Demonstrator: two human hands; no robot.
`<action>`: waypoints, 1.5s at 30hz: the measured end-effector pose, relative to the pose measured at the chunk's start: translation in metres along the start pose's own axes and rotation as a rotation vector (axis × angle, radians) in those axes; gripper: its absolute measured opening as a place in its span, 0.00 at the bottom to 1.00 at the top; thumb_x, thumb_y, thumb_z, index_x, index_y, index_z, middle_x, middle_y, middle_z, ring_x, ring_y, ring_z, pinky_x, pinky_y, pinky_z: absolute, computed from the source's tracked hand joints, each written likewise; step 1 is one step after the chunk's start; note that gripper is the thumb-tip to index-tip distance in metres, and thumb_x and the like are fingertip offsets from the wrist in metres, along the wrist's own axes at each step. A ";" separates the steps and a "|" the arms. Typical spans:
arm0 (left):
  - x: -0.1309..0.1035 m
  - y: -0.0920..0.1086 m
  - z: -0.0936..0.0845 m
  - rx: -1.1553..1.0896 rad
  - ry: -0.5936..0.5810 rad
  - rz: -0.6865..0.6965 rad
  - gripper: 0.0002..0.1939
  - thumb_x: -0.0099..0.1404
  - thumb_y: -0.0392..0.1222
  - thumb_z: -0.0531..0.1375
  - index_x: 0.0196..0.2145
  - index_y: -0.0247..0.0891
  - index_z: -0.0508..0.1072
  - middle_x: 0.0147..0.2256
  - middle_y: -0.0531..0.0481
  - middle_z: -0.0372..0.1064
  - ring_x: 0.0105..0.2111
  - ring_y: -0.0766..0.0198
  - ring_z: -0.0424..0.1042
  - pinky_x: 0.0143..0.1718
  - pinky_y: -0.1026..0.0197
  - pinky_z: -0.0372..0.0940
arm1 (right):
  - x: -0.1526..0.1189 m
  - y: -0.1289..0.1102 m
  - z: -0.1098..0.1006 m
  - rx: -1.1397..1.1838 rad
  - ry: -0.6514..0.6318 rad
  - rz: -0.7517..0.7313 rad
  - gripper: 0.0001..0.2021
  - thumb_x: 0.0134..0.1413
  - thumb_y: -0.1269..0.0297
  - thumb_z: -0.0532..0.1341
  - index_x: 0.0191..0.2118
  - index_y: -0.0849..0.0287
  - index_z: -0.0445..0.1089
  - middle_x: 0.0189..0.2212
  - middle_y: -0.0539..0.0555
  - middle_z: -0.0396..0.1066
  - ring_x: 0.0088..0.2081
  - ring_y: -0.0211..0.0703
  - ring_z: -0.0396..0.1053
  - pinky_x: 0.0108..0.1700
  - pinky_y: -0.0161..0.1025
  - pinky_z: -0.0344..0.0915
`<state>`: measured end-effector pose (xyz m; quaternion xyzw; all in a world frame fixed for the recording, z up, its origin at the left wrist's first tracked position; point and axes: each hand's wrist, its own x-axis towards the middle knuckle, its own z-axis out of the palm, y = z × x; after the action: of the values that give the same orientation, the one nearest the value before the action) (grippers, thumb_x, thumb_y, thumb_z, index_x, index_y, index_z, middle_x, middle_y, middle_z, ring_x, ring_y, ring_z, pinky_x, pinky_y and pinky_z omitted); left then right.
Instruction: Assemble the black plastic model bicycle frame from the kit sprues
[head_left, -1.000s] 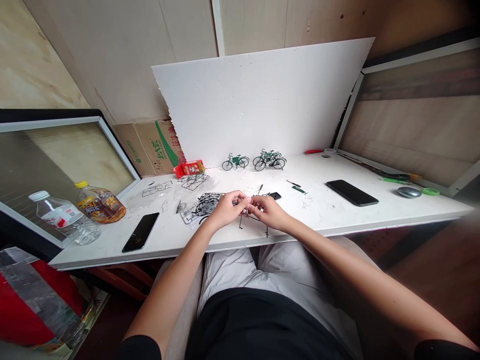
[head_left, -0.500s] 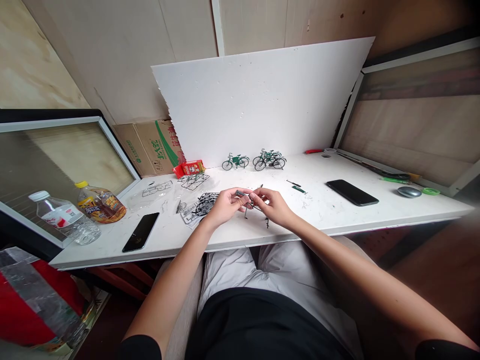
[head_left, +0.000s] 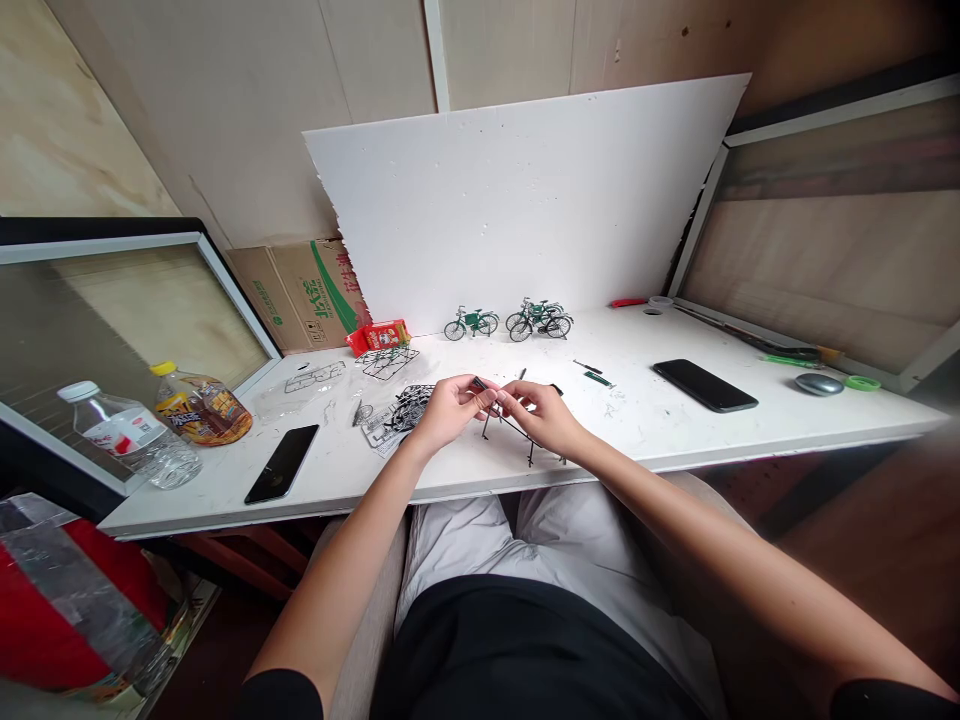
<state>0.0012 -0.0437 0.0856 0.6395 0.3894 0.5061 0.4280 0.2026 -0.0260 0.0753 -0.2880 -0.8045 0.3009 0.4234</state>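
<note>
Both hands, left (head_left: pixel 448 412) and right (head_left: pixel 544 415), stay pinched on the thin black wire frame part (head_left: pixel 517 430) above the near table edge (head_left: pixel 465 485), now tilted so its legs hang lower.

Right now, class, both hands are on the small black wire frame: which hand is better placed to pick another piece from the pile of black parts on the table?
The left hand, probably. The parts pile lies right beside it, while the right hand sits farther off, pinching the wire frame.
</note>
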 end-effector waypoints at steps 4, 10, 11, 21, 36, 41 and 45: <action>0.000 -0.002 -0.001 0.011 0.004 0.013 0.28 0.60 0.62 0.74 0.42 0.32 0.82 0.35 0.43 0.79 0.33 0.61 0.79 0.33 0.62 0.72 | 0.000 -0.001 0.001 -0.013 0.006 -0.006 0.25 0.74 0.43 0.56 0.34 0.58 0.76 0.31 0.53 0.78 0.33 0.42 0.71 0.34 0.36 0.64; 0.000 -0.003 -0.001 0.026 0.005 0.007 0.28 0.61 0.63 0.73 0.41 0.33 0.81 0.36 0.43 0.79 0.34 0.59 0.80 0.34 0.61 0.72 | -0.001 0.001 0.001 -0.038 -0.002 -0.001 0.27 0.74 0.41 0.54 0.34 0.57 0.77 0.31 0.55 0.79 0.34 0.44 0.73 0.35 0.37 0.66; -0.001 -0.003 -0.001 0.030 0.004 0.007 0.28 0.61 0.64 0.73 0.41 0.33 0.81 0.36 0.43 0.79 0.34 0.59 0.80 0.34 0.61 0.72 | -0.001 0.001 0.001 -0.039 -0.007 0.000 0.27 0.74 0.41 0.54 0.35 0.57 0.78 0.32 0.55 0.79 0.34 0.44 0.74 0.36 0.38 0.67; -0.001 -0.002 -0.002 0.042 -0.001 0.016 0.28 0.61 0.64 0.73 0.39 0.32 0.81 0.35 0.42 0.79 0.34 0.60 0.79 0.33 0.61 0.71 | 0.000 0.004 0.002 -0.031 -0.010 0.004 0.26 0.74 0.42 0.56 0.35 0.58 0.78 0.32 0.55 0.80 0.35 0.45 0.75 0.37 0.38 0.67; 0.001 -0.007 -0.006 0.032 0.019 0.012 0.26 0.58 0.62 0.75 0.37 0.33 0.81 0.34 0.44 0.79 0.34 0.59 0.79 0.35 0.60 0.72 | -0.002 0.002 0.002 0.043 0.002 -0.008 0.23 0.72 0.43 0.59 0.37 0.57 0.81 0.35 0.55 0.82 0.37 0.46 0.76 0.39 0.39 0.69; 0.002 -0.005 -0.006 0.023 0.030 -0.002 0.28 0.56 0.63 0.76 0.36 0.33 0.80 0.33 0.45 0.79 0.32 0.61 0.78 0.33 0.61 0.72 | -0.002 0.005 0.004 0.047 0.011 0.007 0.22 0.69 0.43 0.63 0.41 0.57 0.83 0.38 0.56 0.83 0.37 0.46 0.76 0.37 0.40 0.68; 0.001 -0.006 -0.007 0.019 0.034 -0.015 0.27 0.56 0.61 0.77 0.38 0.33 0.81 0.34 0.44 0.79 0.33 0.60 0.79 0.35 0.61 0.72 | -0.001 0.007 0.004 0.046 0.031 0.011 0.21 0.69 0.44 0.64 0.41 0.57 0.82 0.37 0.56 0.83 0.37 0.46 0.76 0.37 0.40 0.68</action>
<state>-0.0056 -0.0393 0.0810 0.6317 0.4063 0.5101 0.4190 0.2011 -0.0237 0.0678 -0.2872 -0.7892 0.3169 0.4407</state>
